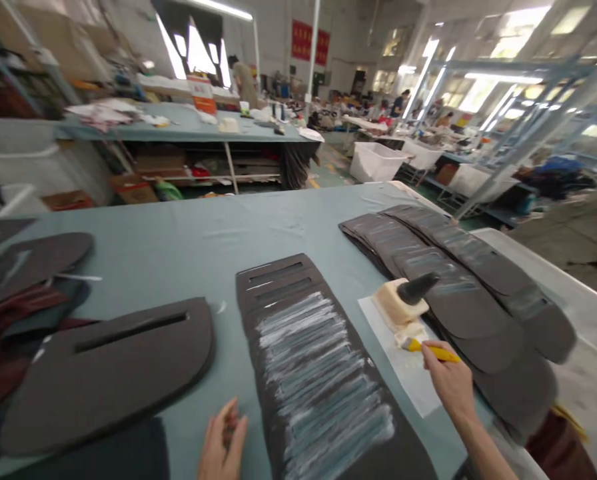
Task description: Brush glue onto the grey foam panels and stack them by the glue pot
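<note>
My right hand [452, 383] grips a brush with a yellow handle [444, 353]. Its bristle end meets a cream-coloured lump [409, 332] on a white sheet [418, 383]. Just behind stands a cream block-like container [398, 303] with a black knob or handle [418, 287] leaning out of it. To the left of the sheet lies a long dark grey panel [251, 347], with slots at its far end and whitish streaks smeared across its middle. Beside this panel's left edge my left hand [223, 440] is held with fingers loosely bent, thumb apart, nothing visible in it.
Overlapping stacks of dark grey panels [498, 337] lie at the table's right. A slotted panel [123, 373] rests on the left, near maroon cloth [8, 333]. The blue-green table [168, 253] faces another worktable [178, 130]. White bins [376, 162] and a person [242, 77] are beyond.
</note>
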`<state>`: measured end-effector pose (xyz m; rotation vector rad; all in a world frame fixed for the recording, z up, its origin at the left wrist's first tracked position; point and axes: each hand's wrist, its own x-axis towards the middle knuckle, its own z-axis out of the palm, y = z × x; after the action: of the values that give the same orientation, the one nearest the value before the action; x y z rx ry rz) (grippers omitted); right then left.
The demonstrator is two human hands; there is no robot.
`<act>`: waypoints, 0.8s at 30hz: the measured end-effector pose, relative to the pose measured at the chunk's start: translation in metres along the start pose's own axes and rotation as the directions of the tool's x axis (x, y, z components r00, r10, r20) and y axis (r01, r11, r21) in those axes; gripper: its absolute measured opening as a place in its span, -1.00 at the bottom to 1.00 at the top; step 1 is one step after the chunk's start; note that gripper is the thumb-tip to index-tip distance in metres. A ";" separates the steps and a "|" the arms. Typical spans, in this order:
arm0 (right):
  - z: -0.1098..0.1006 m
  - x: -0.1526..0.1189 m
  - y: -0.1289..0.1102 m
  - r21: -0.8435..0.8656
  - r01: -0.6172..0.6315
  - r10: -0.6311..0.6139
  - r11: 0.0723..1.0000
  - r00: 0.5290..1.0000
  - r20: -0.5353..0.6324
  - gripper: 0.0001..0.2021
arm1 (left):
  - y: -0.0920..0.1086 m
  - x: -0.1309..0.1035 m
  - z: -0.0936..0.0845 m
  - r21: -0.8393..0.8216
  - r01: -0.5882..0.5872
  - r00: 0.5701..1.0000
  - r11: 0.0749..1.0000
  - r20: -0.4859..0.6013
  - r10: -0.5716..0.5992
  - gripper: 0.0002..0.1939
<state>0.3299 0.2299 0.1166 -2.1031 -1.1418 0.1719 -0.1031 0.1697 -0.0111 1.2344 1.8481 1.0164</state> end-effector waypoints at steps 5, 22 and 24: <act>0.086 -0.001 -0.103 0.252 0.151 -0.206 0.956 0.956 0.208 -0.67 | 0.036 0.084 0.003 0.083 -0.273 0.956 0.958 -0.089 0.280 -0.71; 0.275 0.020 -0.225 0.218 0.568 -0.605 0.793 0.697 0.386 -0.80 | 0.056 0.203 0.030 0.552 -0.338 0.902 0.762 -0.041 0.430 -0.69; 0.263 0.053 -0.205 0.097 0.531 -0.530 0.842 0.780 0.333 -0.78 | 0.054 0.203 0.030 0.552 -0.334 0.901 0.764 -0.051 0.430 -0.68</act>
<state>0.1099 0.4816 0.0697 -1.7000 -1.9079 0.2798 -0.1193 0.3807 -0.0008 1.9811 2.1526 0.8560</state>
